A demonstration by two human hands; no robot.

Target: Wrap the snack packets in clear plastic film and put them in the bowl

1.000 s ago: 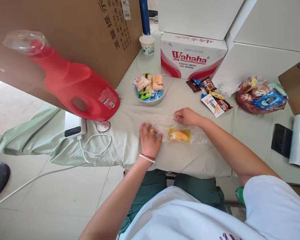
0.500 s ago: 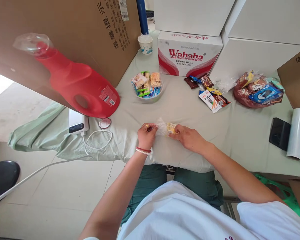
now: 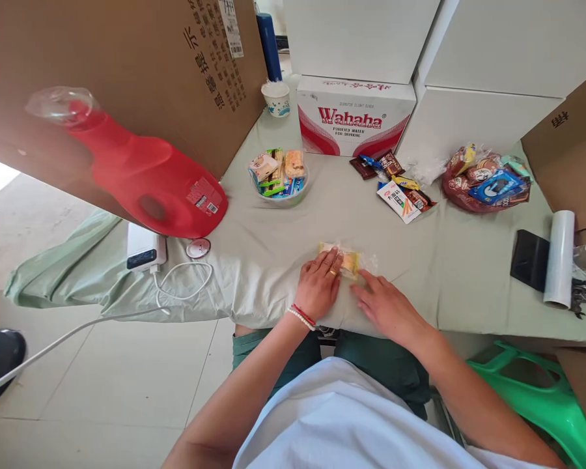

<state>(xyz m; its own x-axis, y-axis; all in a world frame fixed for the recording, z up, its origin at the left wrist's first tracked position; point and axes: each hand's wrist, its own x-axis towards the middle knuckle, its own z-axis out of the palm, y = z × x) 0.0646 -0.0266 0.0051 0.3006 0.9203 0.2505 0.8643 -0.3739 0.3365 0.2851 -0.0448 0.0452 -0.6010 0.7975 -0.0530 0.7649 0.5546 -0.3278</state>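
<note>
A yellow snack packet [image 3: 350,263] in clear plastic film lies on the cloth-covered table in front of me. My left hand [image 3: 318,283] rests flat on the left part of the packet, fingers stretched out, hiding some of it. Loose crinkled film [image 3: 370,263] sticks out at the packet's right end. Beside that end is my right hand [image 3: 388,306], fingers extended and apart, the fingertips close to the film; whether they touch it I cannot tell.
Farther back are a clear bowl of snacks [image 3: 300,195], several loose snack packets [image 3: 399,200] and a filled reddish bowl [image 3: 456,203]. A red jug [image 3: 176,189], a power bank [image 3: 146,247] and its cable are left. A film roll [image 3: 560,260] lies right, near a black box [image 3: 530,259].
Both hands were pinching the wrapped packet. Now it lies on the table with the loose film on its right; the left hand is flat on it and the right hand's pinch has opened.
</note>
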